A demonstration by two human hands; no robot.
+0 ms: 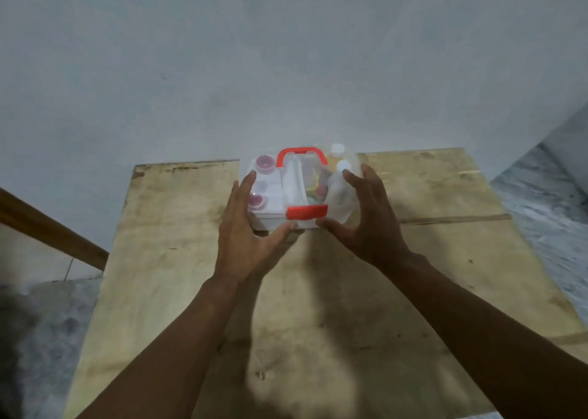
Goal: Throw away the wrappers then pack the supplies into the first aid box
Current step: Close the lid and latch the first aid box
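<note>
A clear plastic first aid box (pixel 296 180) with a red handle (pixel 301 154) and a red front latch (pixel 307 211) stands at the far middle of the wooden table (pixel 318 323). Its lid is down. Through the plastic I see white bottles (pixel 340 192) on the right and small pink-capped pots (pixel 265 162) on the left. My left hand (pixel 245 237) cups the box's left side, thumb at the front edge. My right hand (pixel 369 224) cups the right side, fingertips on the lid and thumb under the latch. No wrappers are in view.
A pale wall rises right behind the table's far edge. A brown wooden rail (pixel 47 227) slants at the left. Speckled grey floor (pixel 547 215) shows past the table's right edge and at the lower left.
</note>
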